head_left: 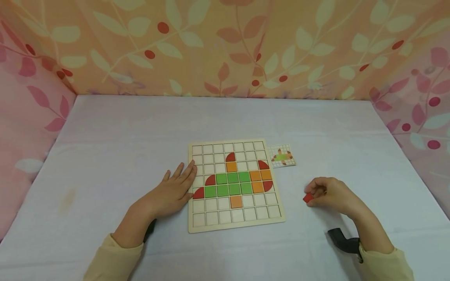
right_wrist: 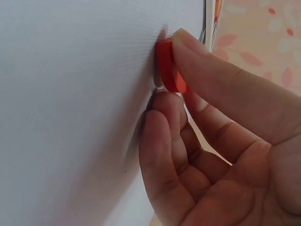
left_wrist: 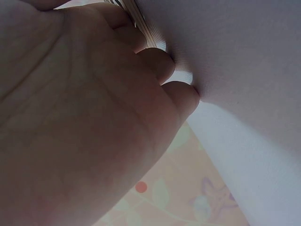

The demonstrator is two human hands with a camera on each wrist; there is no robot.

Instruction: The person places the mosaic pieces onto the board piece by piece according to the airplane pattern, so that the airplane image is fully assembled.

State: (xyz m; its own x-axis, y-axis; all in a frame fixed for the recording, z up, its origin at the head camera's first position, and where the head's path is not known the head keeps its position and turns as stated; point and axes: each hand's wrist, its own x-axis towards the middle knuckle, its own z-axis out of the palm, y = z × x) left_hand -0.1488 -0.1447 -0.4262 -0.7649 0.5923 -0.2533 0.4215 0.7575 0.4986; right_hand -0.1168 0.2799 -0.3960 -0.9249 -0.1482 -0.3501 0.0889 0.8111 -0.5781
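Observation:
A square wooden grid board (head_left: 211,216) lies on the white cloth, with green squares (head_left: 233,183), orange squares (head_left: 236,201) and red quarter-round tiles (head_left: 230,157) set in its cells. My left hand (head_left: 172,193) lies at the board's left edge with fingers extended and spread, fingertips right at the rim; in the left wrist view its palm (left_wrist: 84,113) fills much of the picture. To the right of the board, my right hand (head_left: 332,195) pinches a red tile (right_wrist: 170,66) with a curved edge between thumb and fingers, close over the cloth.
A small pattern card (head_left: 282,164) lies against the board's upper right side, printed with a similar coloured figure. The white-covered table (head_left: 140,121) is bounded by flowered curtains (head_left: 225,50) at the back and sides. A black strap piece (head_left: 342,241) hangs by the right wrist.

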